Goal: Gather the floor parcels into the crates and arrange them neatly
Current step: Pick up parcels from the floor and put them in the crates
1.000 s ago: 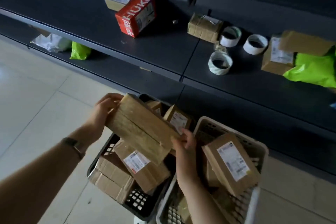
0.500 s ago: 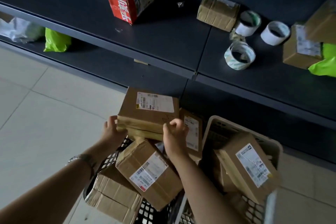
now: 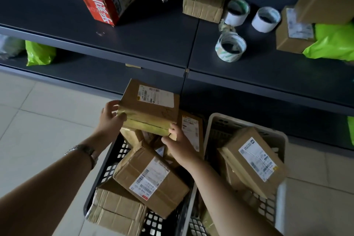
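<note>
Left grip (image 3: 112,119) and right grip (image 3: 176,142) hold parcel (image 3: 149,109) by near edge, over far end of black crate (image 3: 113,165). White crate (image 3: 218,130) beside it; both heaped askew; gathering seems advanced, arranging left.

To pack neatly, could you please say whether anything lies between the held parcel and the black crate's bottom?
Yes: piled parcels fill the black crate below the held parcel, covering its bottom.

Looks like a courier parcel depot or pick-up shop: long dark metal shelves (image 3: 153,44) above a pale tiled floor (image 3: 38,130), holding label-stickered cardboard parcels (image 3: 252,161), green poly mailers (image 3: 333,42) and packing-tape rolls (image 3: 230,47), with plastic crates (image 3: 216,120) below.
</note>
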Demonstrator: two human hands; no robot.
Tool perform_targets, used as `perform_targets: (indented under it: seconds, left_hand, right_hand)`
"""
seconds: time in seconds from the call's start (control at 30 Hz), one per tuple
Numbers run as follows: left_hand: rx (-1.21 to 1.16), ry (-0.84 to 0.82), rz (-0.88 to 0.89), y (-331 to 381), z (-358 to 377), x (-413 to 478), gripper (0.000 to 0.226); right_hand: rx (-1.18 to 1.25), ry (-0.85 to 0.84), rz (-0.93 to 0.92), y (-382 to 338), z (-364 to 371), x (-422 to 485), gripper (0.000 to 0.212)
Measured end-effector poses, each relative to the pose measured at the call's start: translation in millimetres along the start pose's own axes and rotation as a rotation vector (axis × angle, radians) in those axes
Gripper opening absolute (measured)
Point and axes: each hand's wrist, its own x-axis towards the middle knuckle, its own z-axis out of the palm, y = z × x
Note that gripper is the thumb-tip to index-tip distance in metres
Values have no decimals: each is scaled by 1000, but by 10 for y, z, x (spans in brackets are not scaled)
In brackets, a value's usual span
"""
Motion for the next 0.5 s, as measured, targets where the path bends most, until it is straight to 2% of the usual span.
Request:
perform_targets:
  seconds: [0.1, 0.17, 0.3, 0.43, 0.5]
  left_hand:
    - [22, 73, -1, 77, 58, 3, 42]
    - [60, 71, -6, 121, 64, 12, 43]
    - [120, 52, -91, 156, 67, 80, 46]
    - [120, 109, -46, 122, 33, 39, 34]
    - [37, 101, 4, 150, 13, -30, 19]
  right_hand:
    - [33, 173, -44, -12, 11, 65, 65]
    - [65, 250, -6, -63, -1, 179, 69]
    - [268, 139, 83, -135, 39, 314, 78]
    - [357, 251, 63, -41, 104, 287, 66]
    - [409, 299, 49, -7, 105, 238, 49]
